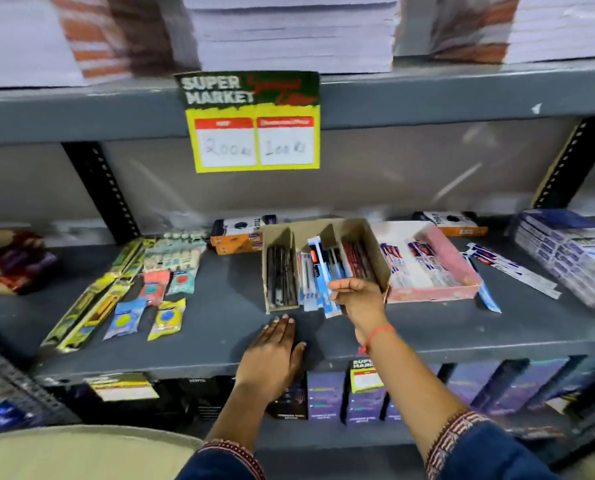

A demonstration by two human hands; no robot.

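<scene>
My left hand lies flat, fingers straight, on the grey shelf near its front edge. My right hand has its fingers curled round the front end of a brown cardboard box of red pens, which sits tilted. Just left of it, blue-and-white pen packs lie loose. Beside those stands a second cardboard box with black pens. A red thread is tied round my right wrist.
A pink-edged box of pen packs sits right of the hand, with stacked boxes further right. Eraser and ruler packs lie at the left. A price sign hangs from the upper shelf, which carries paper stacks.
</scene>
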